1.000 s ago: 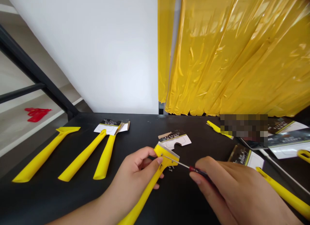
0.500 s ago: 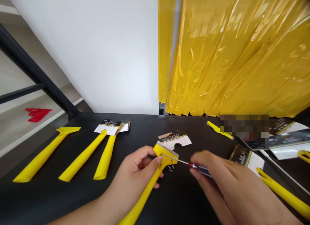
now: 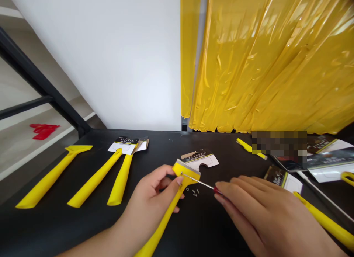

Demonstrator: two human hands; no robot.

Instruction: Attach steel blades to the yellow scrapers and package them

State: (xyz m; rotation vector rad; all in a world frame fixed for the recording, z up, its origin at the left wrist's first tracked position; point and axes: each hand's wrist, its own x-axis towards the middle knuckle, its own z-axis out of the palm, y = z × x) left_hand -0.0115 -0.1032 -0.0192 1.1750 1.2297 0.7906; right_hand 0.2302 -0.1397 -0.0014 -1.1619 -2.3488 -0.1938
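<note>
My left hand (image 3: pixel 157 194) is wrapped round a yellow scraper (image 3: pixel 186 173) just below its wide head, thumb on the upper face. A metal blade edge shows along the far side of that head. My right hand (image 3: pixel 257 209) grips a screwdriver (image 3: pixel 203 184) whose red handle is mostly hidden by the fingers. The thin shaft points left, and its tip meets the scraper head at a screw near my left thumb. Several small screws (image 3: pixel 195 193) lie on the black table (image 3: pixel 210 227) beside the scraper's neck.
Left on the table are a bare yellow scraper (image 3: pixel 52 176) and two carded ones (image 3: pixel 95 179). Behind my hands lies a loose cardboard sleeve (image 3: pixel 203 159). To the right are a yellow strip (image 3: pixel 250 148), another scraper (image 3: pixel 326 216), a white cable (image 3: pixel 326 194) and plastic packets (image 3: pixel 332 165).
The scraper head has shifted slightly left and tilted. My right hand has turned over the screwdriver, covering more of its handle, while the tip stays at the head.
</note>
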